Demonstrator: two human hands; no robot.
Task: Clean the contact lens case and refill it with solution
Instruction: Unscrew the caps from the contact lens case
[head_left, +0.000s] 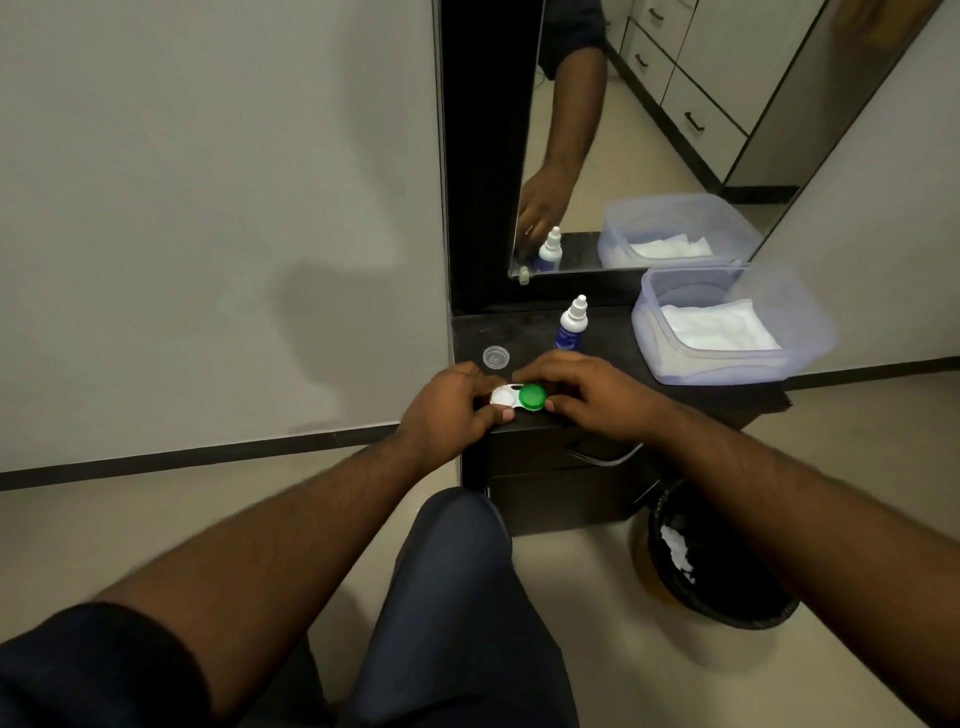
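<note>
The contact lens case (506, 397) is white, with a white lid on its left well and a green cap (532, 397) on its right well. I hold it just above the front edge of a dark cabinet top (519, 327). My left hand (447, 410) grips the white end. My right hand (587, 397) has its fingers around the green cap. A solution bottle (571, 325), blue with a white nozzle, stands upright behind my hands. A small clear cap (496, 357) lies on the cabinet top to the left of the bottle.
A translucent plastic tub (800, 332) holding white tissues sits at the right of the cabinet top. A mirror (649, 130) leans behind it. On the floor to the right stands a black-lined bin (727, 597). A drawer handle (602, 457) is below my right hand.
</note>
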